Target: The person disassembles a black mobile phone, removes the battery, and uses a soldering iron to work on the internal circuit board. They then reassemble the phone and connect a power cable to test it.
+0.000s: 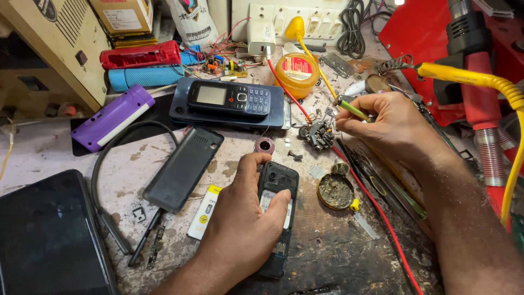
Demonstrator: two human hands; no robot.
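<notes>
Pinning an opened black phone flat on the surface, the left hand has fingers clamped on it; back cover lies off beside. Right hand fingers pinch a soldering iron, tip raised well apart from the phone; soldering judged not yet begun.

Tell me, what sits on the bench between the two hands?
In the head view, a round tin of dark residue lies between the left hand and right hand.

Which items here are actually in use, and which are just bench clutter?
In use:
left hand pressing down the opened phone
right hand holding the soldering iron
round tin beside the phone

Lying about:
keypad phone
purple case
dark back cover
yellow jar
</notes>
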